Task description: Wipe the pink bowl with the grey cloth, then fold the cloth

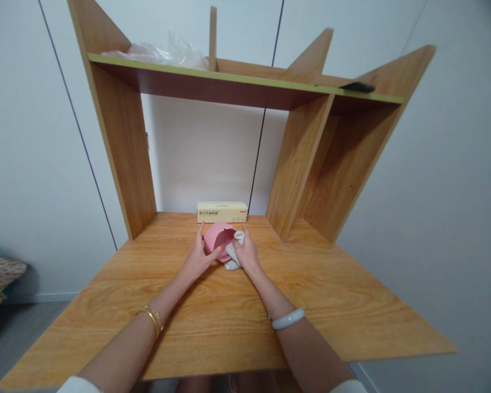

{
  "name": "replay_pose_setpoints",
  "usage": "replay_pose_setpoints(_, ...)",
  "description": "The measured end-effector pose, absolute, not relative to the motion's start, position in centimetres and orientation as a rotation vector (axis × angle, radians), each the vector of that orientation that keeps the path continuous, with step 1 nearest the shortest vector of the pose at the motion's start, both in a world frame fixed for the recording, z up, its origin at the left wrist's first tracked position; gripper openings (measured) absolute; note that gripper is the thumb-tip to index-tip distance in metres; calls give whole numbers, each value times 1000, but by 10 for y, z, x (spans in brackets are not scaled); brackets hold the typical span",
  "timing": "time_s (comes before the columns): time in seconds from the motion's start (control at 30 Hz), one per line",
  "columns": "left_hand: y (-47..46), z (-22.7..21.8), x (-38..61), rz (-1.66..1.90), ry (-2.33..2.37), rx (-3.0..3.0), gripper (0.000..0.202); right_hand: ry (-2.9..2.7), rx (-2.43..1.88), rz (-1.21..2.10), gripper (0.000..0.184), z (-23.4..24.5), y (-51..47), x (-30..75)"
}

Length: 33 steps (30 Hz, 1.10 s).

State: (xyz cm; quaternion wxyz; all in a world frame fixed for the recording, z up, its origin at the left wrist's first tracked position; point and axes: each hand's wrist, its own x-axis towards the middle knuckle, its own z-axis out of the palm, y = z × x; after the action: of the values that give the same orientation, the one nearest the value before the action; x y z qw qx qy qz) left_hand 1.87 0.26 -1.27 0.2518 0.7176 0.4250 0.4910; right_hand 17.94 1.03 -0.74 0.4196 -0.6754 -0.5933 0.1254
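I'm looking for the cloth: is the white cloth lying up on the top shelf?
No, the white cloth is in the right hand, held against the pink cup just above the desk.

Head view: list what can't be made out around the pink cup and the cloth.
In the head view:
pink cup: its base and far side, hidden by the left hand and white cloth.
white cloth: most of it, covered by the right hand.
cream box: print too small to read.
dark object on the top shelf: too small and edge-on to identify.
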Motion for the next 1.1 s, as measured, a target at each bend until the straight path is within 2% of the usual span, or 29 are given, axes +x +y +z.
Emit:
replay_pose_setpoints(0.13,7,-19,25,1339,1043,1821,97,-1446,-1533,355,57,-15,15,176)
replay_pose_setpoints(0.3,4,-12,24,1464,1023,1879,82,-1466,-1556,399,60,-10,13,174)
replay_pose_setpoints(0.43,-2,-2,16,1458,1242,1997,73,-1480,-1764,236,68,8,1,175)
replay_pose_setpoints(0.6,-11,6,13,1368,1366,2091,66,-1581,-1833,70,66,17,-9,172)
replay_pose_setpoints(0.73,-12,8,14,1351,1332,2147,64,-1598,-1869,209,67,10,-4,172)
replay_pose_setpoints(0.8,-11,7,13,1338,1292,2173,63,-1596,-1846,299,61,4,0,174)
replay_pose_setpoints(0.87,-7,4,13,1332,1260,2140,68,-1573,-1788,337,53,-2,4,176)
replay_pose_setpoints(1.03,-1,-7,17,1354,1178,1931,97,-1416,-1582,388,51,-10,12,180)
replay_pose_setpoints(1.1,-3,-9,20,1338,1091,1930,96,-1370,-1456,448,46,-11,14,178)
